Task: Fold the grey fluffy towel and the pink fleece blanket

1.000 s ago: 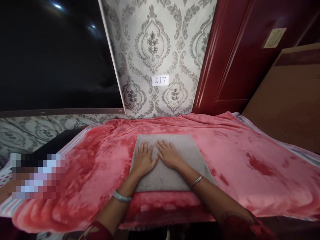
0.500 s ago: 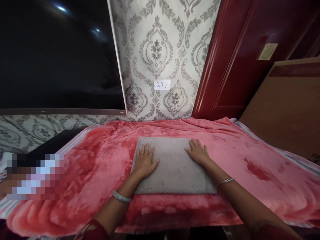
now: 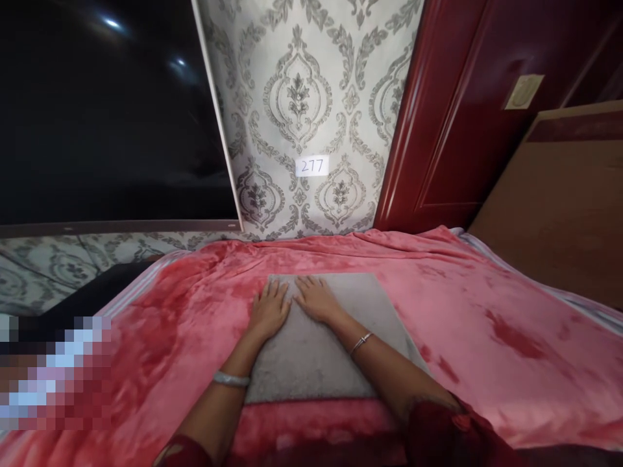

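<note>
A grey plush mat [image 3: 321,366] lies flat on a pink and red blanket [image 3: 467,305]. My left hand [image 3: 268,311] rests on the mat's far left part, palm down with the fingers stretched out. Just to its right, my right hand [image 3: 317,298] also lies flat on the mat near the far edge, fingers a little apart. The two hands are close together, thumbs nearly meeting. Neither hand holds anything. Part of the mat's right side is covered by my right forearm.
A large dark television [image 3: 111,117] stands at the back left. Patterned wallpaper [image 3: 296,97] bears a paper label [image 3: 312,165] reading 277. A dark red door panel [image 3: 452,130] and a big cardboard box [image 3: 559,207] are on the right. A blurred patch covers the left edge.
My right hand has slid left across the mat, from its far right corner to beside my left hand. My left hand stays on the left part. The camera view has shifted slightly.
</note>
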The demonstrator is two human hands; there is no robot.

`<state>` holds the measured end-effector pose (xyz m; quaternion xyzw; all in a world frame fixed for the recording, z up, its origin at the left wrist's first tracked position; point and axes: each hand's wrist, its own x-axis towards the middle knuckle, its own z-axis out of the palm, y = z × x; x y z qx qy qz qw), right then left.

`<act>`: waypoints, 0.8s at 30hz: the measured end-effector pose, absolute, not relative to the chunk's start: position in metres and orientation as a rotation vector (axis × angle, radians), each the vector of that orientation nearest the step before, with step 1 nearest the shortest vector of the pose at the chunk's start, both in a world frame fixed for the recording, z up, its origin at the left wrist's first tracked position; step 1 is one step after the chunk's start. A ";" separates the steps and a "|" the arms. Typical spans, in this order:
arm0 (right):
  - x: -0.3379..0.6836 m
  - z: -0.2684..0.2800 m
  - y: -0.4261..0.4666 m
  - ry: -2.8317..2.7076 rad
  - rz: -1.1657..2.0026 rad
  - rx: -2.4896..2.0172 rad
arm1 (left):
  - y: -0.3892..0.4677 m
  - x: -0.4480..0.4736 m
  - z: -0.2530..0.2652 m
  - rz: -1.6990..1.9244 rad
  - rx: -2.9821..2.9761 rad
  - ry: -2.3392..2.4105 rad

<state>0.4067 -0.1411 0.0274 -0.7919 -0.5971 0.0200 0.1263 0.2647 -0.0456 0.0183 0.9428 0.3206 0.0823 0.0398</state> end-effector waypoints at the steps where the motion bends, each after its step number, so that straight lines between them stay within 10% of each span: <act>1: 0.415 0.026 -0.146 -1.706 0.058 -2.333 | -0.045 0.265 0.017 0.259 2.896 0.974; 24: 0.468 0.032 -0.272 -1.206 0.033 -2.805 | -0.046 0.265 0.030 0.238 2.809 0.966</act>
